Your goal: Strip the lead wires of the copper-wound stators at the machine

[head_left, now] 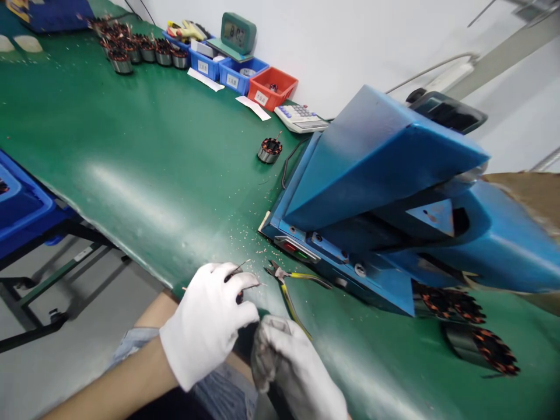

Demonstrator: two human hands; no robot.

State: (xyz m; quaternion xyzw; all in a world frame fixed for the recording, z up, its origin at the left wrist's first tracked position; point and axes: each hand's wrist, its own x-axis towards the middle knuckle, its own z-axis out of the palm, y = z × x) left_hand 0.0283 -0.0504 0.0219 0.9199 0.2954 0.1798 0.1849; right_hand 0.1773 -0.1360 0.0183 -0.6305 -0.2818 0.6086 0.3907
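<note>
My left hand [210, 321], in a white glove, is closed around a small dark wound part with thin copper wires sticking out, held at the near edge of the green table [144, 151]. My right hand [295, 367], in a greyer glove, sits just to its right with fingers curled; what it holds is hidden. Yellow-handled cutting pliers [286, 283] lie on the table just beyond both hands, among copper wire scraps.
A big blue machine [380, 198] fills the right side, with wound stators [479, 344] lying below it. One stator [269, 149] stands mid-table. At the far edge are a calculator [301, 118], blue and red bins [272, 87], a clock [238, 33] and several more stators [131, 49].
</note>
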